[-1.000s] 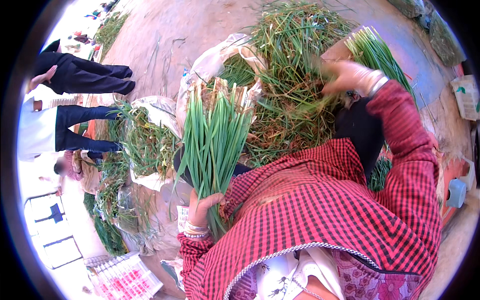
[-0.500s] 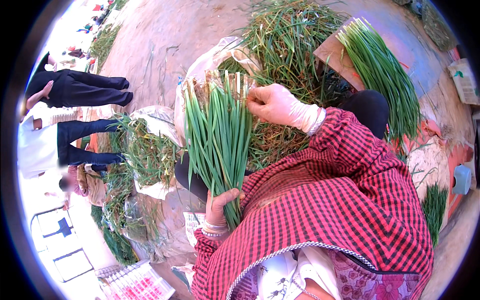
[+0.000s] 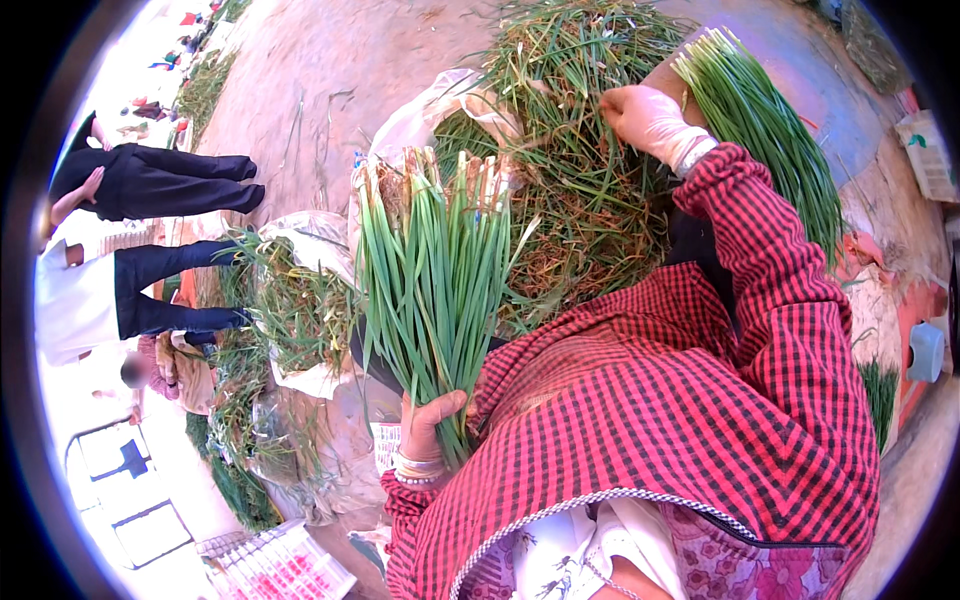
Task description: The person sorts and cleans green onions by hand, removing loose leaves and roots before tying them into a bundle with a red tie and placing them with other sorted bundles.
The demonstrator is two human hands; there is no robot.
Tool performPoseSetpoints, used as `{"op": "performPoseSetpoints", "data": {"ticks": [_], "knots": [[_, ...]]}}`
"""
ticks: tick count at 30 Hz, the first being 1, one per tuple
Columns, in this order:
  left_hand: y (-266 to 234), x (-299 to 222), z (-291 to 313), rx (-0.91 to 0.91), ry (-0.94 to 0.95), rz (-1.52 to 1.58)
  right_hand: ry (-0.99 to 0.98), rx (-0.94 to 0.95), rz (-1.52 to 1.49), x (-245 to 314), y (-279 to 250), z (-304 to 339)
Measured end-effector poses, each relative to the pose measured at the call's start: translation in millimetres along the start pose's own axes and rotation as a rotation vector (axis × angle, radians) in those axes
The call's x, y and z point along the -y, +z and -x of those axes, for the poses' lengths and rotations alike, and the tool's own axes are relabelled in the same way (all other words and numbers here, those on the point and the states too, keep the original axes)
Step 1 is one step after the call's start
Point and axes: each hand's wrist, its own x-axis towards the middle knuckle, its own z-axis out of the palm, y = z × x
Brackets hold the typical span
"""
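Observation:
My left hand [image 3: 430, 430], in a pale glove, grips a bunch of garlic chives [image 3: 435, 280] low down by its leaf tips. The white stem ends point away from me and still carry brown dry bits. Out to the right, apart from the bunch, my gloved right hand [image 3: 652, 122] hangs over a heap of loose leaves and brown trimmings [image 3: 575, 80]. Its fingers are bent together; whatever lies between them is hidden. Beside that hand, a larger bundle of chives [image 3: 765, 145] with pale, neat ends rests on a board.
A white sack [image 3: 440, 105] lies open behind the bunch. More leaf heaps [image 3: 300, 300] spread at the left, near two standing people [image 3: 180, 180] and a third person lower down. A white crate [image 3: 925, 150], a light-blue container [image 3: 926, 350] and more chives [image 3: 878, 400] are at the right.
My right hand has left the bunch's stem ends and moved right and away, over the trimmings heap. The bunch has shifted slightly left and fans a little wider in my left hand.

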Motion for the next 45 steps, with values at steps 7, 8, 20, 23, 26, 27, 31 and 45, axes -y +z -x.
{"op": "performPoseSetpoints", "data": {"ticks": [7,8,20,23,26,27,31,45], "knots": [[26.5,-1.5,-11.7,0.000,0.074,-0.089,0.010,0.463,-0.863,127.3,-11.5,48.5],[28.2,-1.4,-12.6,0.009,0.078,-0.103,0.069,0.484,-0.890,133.0,-5.9,50.0],[38.1,-1.3,-13.8,0.073,0.013,-0.063,0.158,0.526,-0.959,122.6,31.4,53.2],[35.3,0.9,-12.8,0.056,0.025,-0.082,0.133,0.439,-0.870,113.9,33.8,48.4],[24.9,2.0,-17.5,0.082,0.006,-0.025,-0.026,0.263,-0.639,102.0,37.8,42.1],[24.6,-1.3,-16.6,0.095,-0.003,-0.005,-0.111,0.146,-0.559,102.8,43.5,41.7],[4.2,2.2,-12.1,0.126,-0.059,-0.039,0.085,0.096,-0.323,84.9,36.5,13.6],[-3.6,-0.3,1.7,0.139,-0.127,-0.087,-0.146,0.648,-0.702,72.9,-7.0,39.5]]}}
